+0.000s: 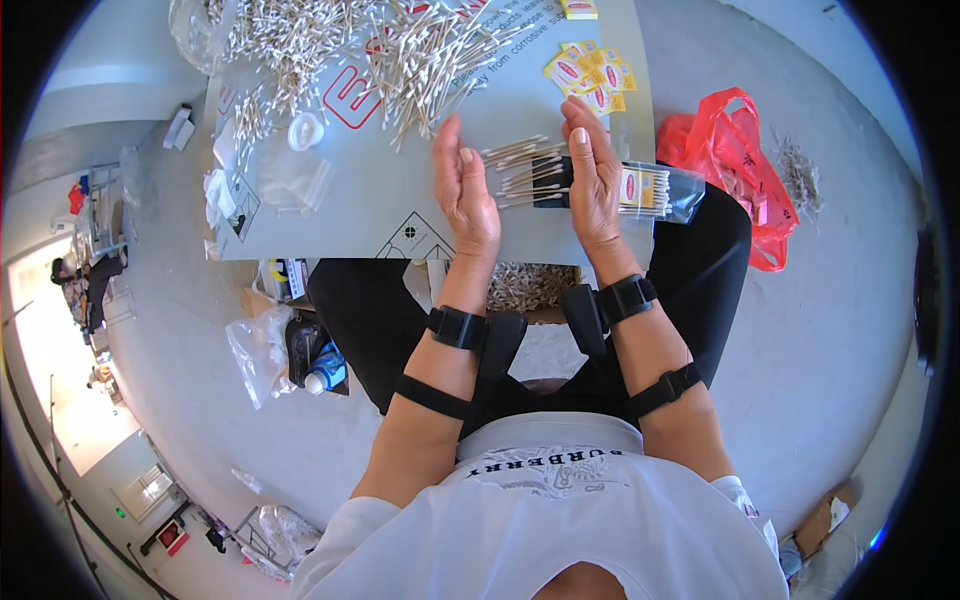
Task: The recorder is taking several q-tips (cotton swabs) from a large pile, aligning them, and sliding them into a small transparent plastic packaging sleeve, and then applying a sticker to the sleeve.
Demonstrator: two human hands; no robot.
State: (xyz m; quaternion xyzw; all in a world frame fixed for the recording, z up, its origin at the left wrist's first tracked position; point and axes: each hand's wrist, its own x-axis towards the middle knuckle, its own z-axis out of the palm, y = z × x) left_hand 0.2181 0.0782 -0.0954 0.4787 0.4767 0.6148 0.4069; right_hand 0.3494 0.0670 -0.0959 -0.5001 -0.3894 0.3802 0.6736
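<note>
- A cardboard box (535, 287) sits under the near edge of the grey board (400, 200) that lies across the person's lap; it is filled with loose cotton swabs.
- Near the board's left near corner, on the floor, a clear plastic bag (255, 350) lies by a small white-capped bottle (325, 375).
- On the board's near right part lies a clear packet (660, 190) holding a neat row of swabs; it seems partly filled, though the right hand hides its mouth.
- The left hand (465, 190) stands on edge on the board, fingers straight and together, palm facing right, gripping nothing.
- The right hand (592, 175) stands the same way facing it, flat and open, its back against the packet.
- Between the two palms lies a small bundle of swabs (520, 165), sticks crosswise on the board, ends toward each palm; whether they touch the palms cannot be told.
- Just beyond the right hand, yellow and red labels (590, 72) lie scattered on the board.
- A little empty clear bag (290, 180) and a white cap (305, 130) lie on the board's left part.
- At the board's far edge a big loose heap of swabs (370, 45) spreads.
- Right of the board, a red plastic bag (740, 160) rests on the floor.
</note>
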